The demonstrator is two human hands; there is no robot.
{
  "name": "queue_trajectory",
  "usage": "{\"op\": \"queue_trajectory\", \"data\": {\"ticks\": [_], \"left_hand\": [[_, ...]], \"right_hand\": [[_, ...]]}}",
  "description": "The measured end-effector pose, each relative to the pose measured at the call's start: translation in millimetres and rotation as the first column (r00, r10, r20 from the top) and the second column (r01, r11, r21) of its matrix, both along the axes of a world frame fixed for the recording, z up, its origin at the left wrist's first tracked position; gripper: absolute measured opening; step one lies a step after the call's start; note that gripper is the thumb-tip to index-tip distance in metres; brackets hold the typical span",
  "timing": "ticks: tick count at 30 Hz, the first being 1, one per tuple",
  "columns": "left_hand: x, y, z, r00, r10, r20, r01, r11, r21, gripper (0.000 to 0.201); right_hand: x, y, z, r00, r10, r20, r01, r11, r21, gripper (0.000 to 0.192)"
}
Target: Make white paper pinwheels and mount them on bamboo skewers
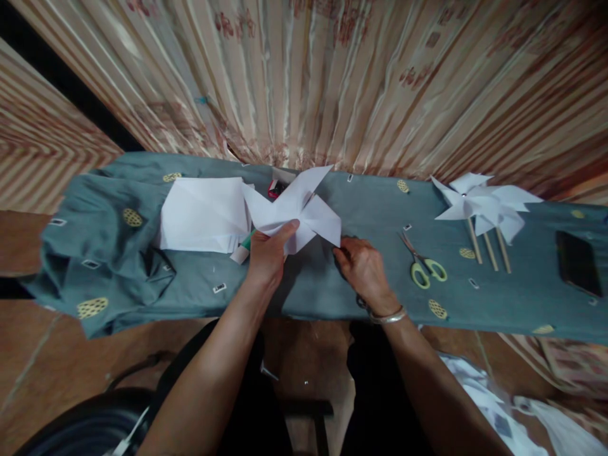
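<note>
A white paper pinwheel [304, 206] with folded, pointed blades is held above the cloth-covered table. My left hand [268, 253] grips it, thumb pressed on the front near its middle and the other fingers hidden behind. My right hand [361, 269] is closed, its fingertips pinched at the lower right blade's corner. A stack of white paper sheets [204, 215] lies left of the pinwheel. Something green and white [244, 244] pokes out beside my left hand. Behind the pinwheel sits a small red and black object [275, 188], partly covered.
Scissors [422, 263] with light green handles lie right of my right hand. Farther right are several pinwheels [484, 202] on wooden sticks and a dark phone [577, 263]. A patterned curtain [323, 95] hangs behind the table [380, 202]. White bags [498, 405] lie at the lower right.
</note>
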State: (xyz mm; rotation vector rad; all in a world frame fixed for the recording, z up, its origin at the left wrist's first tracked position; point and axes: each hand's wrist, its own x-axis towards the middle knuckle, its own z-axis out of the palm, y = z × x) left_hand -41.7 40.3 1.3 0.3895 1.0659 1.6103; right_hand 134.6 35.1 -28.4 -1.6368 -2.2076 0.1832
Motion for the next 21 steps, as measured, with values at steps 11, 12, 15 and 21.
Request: {"op": "queue_trajectory", "data": {"ticks": [11, 12, 15, 21], "left_hand": [[6.7, -3.1, -1.9, 0.999, -0.044, -0.015, 0.044, 0.999, 0.025, 0.024], [6.9, -3.3, -2.4, 0.998, -0.049, -0.026, 0.050, 0.998, 0.026, 0.023], [6.9, -3.9, -4.3, 0.997, -0.065, -0.052, 0.066, 0.997, 0.032, 0.020], [13.7, -7.4, -6.0, 0.991, -0.094, -0.095, 0.097, 0.995, 0.030, 0.017]], "right_hand": [[1.5, -9.1, -5.3, 0.993, 0.070, 0.100, -0.082, 0.988, 0.129, 0.024], [3.6, -7.7, -5.6, 0.996, 0.070, 0.055, -0.076, 0.989, 0.128, 0.024], [13.6, -3.8, -0.3, 0.980, -0.013, -0.200, 0.033, 0.995, 0.096, 0.021], [16.8, -28.6, 37.9, 0.716, -0.154, -0.681, 0.163, 0.985, -0.052, 0.009]]}}
